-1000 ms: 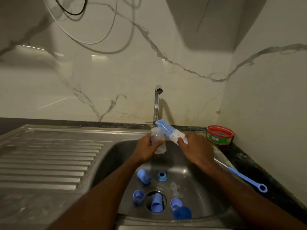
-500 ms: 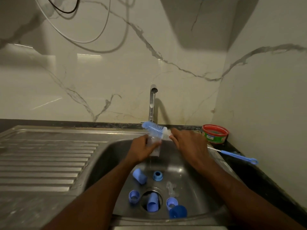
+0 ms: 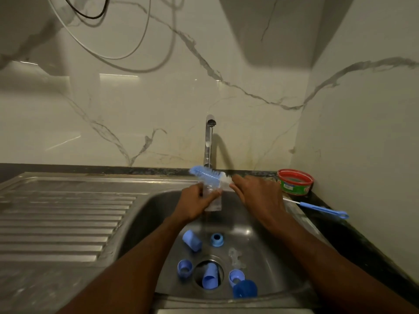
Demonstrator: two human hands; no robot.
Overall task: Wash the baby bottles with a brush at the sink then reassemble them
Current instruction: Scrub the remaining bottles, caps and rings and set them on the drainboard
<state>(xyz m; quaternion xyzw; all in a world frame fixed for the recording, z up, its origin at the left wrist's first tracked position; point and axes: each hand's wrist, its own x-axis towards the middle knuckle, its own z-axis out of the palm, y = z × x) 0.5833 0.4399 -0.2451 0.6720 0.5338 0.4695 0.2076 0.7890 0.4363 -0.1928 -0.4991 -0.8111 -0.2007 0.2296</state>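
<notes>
My left hand (image 3: 196,205) grips a clear baby bottle (image 3: 213,201) upright over the steel sink (image 3: 145,214), under water running from the tap (image 3: 209,141). My right hand (image 3: 258,196) holds the blue and white bottle brush (image 3: 207,174) near its bristles; the bristle head lies across the bottle's mouth, pointing left, outside the bottle. The brush's blue handle (image 3: 323,209) sticks out to the right over the dark counter. On the sink floor lie several blue caps and rings (image 3: 192,240) and a clear teat (image 3: 235,257); one blue cap (image 3: 209,278) sits in the drain.
A ribbed steel draining board (image 3: 56,218) stretches to the left of the basin. A round red and green tub (image 3: 295,181) stands in the back right corner on the dark counter. Marble walls close in behind and on the right. Cables hang on the wall above.
The brush head has risen from a slant beside the bottle to lie across its mouth, pointing left. The handle end has swung up and away over the counter. My view shifted slightly.
</notes>
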